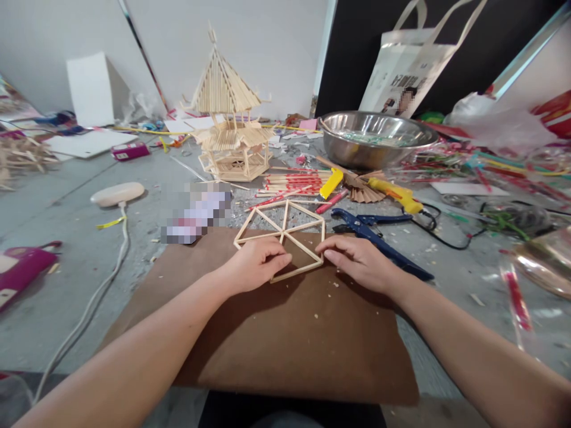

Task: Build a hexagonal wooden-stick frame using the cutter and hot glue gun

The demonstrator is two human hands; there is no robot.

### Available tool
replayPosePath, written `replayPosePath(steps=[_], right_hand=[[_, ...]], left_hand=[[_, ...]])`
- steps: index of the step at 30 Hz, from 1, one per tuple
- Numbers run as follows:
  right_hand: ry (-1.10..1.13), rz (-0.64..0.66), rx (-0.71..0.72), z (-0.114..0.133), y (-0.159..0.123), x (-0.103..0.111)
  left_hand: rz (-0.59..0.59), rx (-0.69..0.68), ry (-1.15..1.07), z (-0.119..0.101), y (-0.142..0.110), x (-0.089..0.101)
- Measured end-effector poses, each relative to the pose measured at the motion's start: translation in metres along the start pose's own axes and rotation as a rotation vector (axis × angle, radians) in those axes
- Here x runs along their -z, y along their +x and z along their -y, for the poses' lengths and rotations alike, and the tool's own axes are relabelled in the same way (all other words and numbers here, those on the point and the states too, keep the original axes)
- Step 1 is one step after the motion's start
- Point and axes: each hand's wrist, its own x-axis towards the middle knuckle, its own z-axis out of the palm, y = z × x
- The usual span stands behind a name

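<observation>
Dark clothing (232,410): showing at the bottom edge, nearest the camera.

Brown cardboard (289,339): lying flat on the grey floor (147,238) in front of the clothing, carrying pale crumbs.

Stick frame, one, six-sided, with spokes meeting at a centre (283,231): sitting over the far edge of the cardboard, its wider span running side to side, its far corners reaching past that edge. Whether it is resting or being lifted slightly, one cannot tell.

Left hand (259,264): covering the frame's near left part; its fingers are curling, the thumb pointing inward below the centre. Whether they are pinching a stick is not showing.

Right hand (363,261): bending its fingers at the near right corner, fingertips meeting the wood, thumb alongside; the firmness of the hold cannot be told. The frame is extending left and away from these fingertips; this hand is lying nearer that corner, the left hand nearer the centre.

Blue cutter (352,221): lying just beyond the right hand, slanting.

Yellow glue gun (397,193): lying beyond the cutter.

Stick tower (229,89): standing upright behind the frame.

Metal bowl (379,157): standing right of the tower.
</observation>
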Motion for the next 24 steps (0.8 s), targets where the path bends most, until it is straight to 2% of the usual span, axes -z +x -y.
replayPosePath(steps=[5, 8, 11, 16, 19, 21, 24], right_hand=[[-0.048, -0.224, -0.1, -0.004, 0.0, -0.002], [-0.125, -0.249, -0.143, -0.008, 0.001, -0.003], [-0.182, -0.236, -0.16, -0.012, 0.001, -0.004], [-0.296, -0.253, -0.236, -0.015, 0.004, -0.006], [-0.398, -0.151, -0.331, -0.011, 0.008, -0.006], [-0.437, -0.089, -0.389, -0.009, 0.013, -0.004], [-0.435, -0.069, -0.424, -0.006, 0.019, -0.001]], left_hand=[[-0.288, 0.071, 0.039, 0.006, 0.0, 0.001], [-0.432, 0.13, 0.14, 0.012, 0.001, 0.004], [-0.523, 0.167, 0.22, 0.02, 0.003, 0.007], [-0.626, 0.234, 0.272, 0.035, 0.006, 0.011], [-0.652, 0.285, 0.285, 0.042, 0.007, 0.012], [-0.652, 0.352, 0.298, 0.046, 0.007, 0.012], [-0.599, 0.486, 0.304, 0.051, 0.007, 0.013]])
